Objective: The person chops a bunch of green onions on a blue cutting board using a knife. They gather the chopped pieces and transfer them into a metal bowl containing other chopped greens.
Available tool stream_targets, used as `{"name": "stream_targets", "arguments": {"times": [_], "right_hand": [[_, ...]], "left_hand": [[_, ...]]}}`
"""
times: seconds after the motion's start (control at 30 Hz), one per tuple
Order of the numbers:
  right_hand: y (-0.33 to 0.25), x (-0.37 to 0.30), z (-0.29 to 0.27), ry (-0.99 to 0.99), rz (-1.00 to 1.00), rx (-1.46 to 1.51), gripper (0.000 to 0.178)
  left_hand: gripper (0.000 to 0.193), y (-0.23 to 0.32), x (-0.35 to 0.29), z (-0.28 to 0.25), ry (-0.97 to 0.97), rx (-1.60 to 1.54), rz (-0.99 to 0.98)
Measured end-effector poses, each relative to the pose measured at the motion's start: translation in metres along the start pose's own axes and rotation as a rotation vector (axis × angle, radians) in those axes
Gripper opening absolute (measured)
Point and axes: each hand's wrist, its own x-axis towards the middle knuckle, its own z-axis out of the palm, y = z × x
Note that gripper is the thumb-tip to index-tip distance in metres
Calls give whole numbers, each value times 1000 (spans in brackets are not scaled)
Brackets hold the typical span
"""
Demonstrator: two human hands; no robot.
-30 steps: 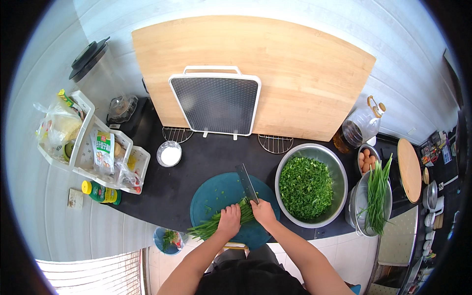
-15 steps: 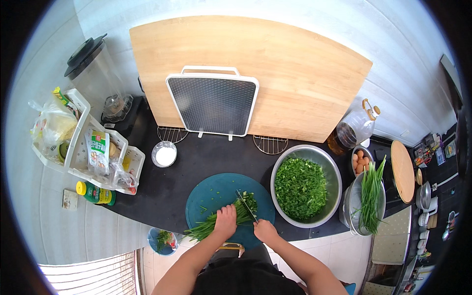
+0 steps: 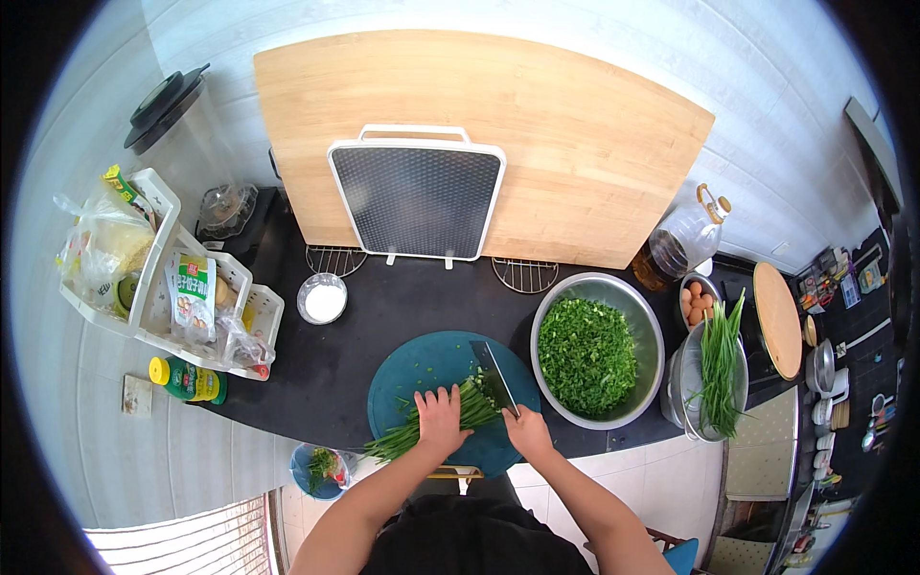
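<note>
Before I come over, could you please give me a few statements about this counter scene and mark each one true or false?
1. The right hand grips a knife. True.
2. The left hand is lifted clear of the green stalks. False: it rests on them.
3. The steel bowl contains chopped greens. True.
4. The cutting board under the stalks is square. False: it is round.
5. The eggs are to the right of the steel bowl. True.

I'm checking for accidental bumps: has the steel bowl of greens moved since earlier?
No, the steel bowl shows no clear shift either way against the large wooden board.
</note>
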Motion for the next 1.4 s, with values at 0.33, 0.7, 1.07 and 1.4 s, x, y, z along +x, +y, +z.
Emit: {"name": "stream_targets", "arguments": {"times": [0.33, 0.7, 1.07, 1.4], "right_hand": [[2, -17, -1, -143, -51, -294, 37], [-13, 25, 13, -457, 9, -346, 27], [-28, 41, 54, -310, -79, -425, 23], [-43, 59, 57, -269, -50, -291, 27]], "left_hand": [[93, -9, 6, 40, 88, -61, 107], [64, -11, 6, 45, 121, 106, 219], [56, -7, 9, 50, 165, 106, 156], [80, -9, 9, 58, 159, 168, 197]]}}
